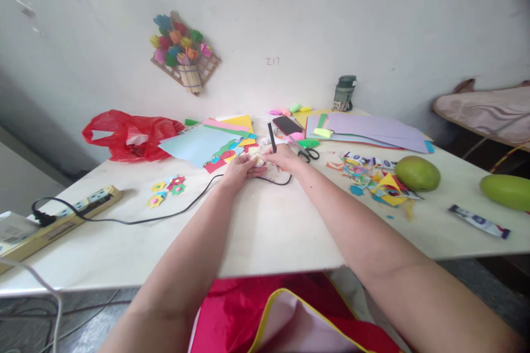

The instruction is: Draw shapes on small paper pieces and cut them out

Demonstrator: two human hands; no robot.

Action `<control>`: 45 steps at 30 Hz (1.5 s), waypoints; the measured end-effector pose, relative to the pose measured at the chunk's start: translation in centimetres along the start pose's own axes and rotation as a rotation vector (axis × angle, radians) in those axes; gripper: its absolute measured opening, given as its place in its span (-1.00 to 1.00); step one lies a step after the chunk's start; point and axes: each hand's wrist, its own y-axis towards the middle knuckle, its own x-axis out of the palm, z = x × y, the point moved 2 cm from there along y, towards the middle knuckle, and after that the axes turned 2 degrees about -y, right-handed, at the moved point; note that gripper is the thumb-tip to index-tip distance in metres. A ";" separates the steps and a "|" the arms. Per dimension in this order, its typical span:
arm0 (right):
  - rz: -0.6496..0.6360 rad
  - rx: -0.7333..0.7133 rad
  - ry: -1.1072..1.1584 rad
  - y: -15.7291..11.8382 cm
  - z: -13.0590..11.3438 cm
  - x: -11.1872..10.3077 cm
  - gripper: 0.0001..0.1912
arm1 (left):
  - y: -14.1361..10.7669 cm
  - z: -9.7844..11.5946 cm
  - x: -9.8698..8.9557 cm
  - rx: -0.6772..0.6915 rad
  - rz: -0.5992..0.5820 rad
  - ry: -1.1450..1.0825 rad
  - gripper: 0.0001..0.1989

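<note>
My left hand is closed around a small pale yellow paper piece near the middle of the table. Touching the same spot from the right, my right hand grips a black pen that stands upright between its fingers. Cut paper shapes in red, green, blue and yellow lie just behind my left hand. To the left on the table sits a group of small paper flowers. Black scissors rest just right of my right hand.
A black cord runs from the power strip to beneath my hands. Behind are a red plastic bag, a phone and coloured sheets. Paper scraps, green fruits and a tube lie at right.
</note>
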 end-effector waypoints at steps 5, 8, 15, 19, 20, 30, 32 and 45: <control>0.055 -0.007 0.025 -0.1 -0.3 0.0 -0.88 | 0.0 0.0 0.1 -0.009 0.003 0.002 -0.83; 0.073 0.016 0.033 -0.1 -0.2 -0.2 -0.88 | 0.1 -0.1 0.0 -0.016 0.002 0.000 -0.79; 0.044 0.148 0.151 0.1 0.2 -0.5 -0.79 | 0.2 -0.2 -0.3 -0.017 0.017 0.013 -0.80; 0.003 0.170 0.166 -0.3 0.0 -0.6 -0.73 | 0.2 -0.2 -0.3 -0.014 0.018 0.016 -0.82; -0.002 0.163 0.153 -0.3 0.0 -0.6 -0.73 | 0.2 -0.2 -0.3 -0.012 0.015 0.019 -0.82; 0.075 0.053 0.042 0.3 0.1 -0.1 -0.86 | 0.0 -0.1 -0.1 0.000 0.010 0.022 -0.78; 0.089 0.045 0.025 0.3 0.1 -0.1 -0.86 | 0.1 -0.1 -0.1 0.000 0.008 0.023 -0.78; 0.123 0.142 0.311 0.3 -0.1 0.1 -0.66 | 0.2 0.6 -0.5 0.209 0.192 0.010 -0.69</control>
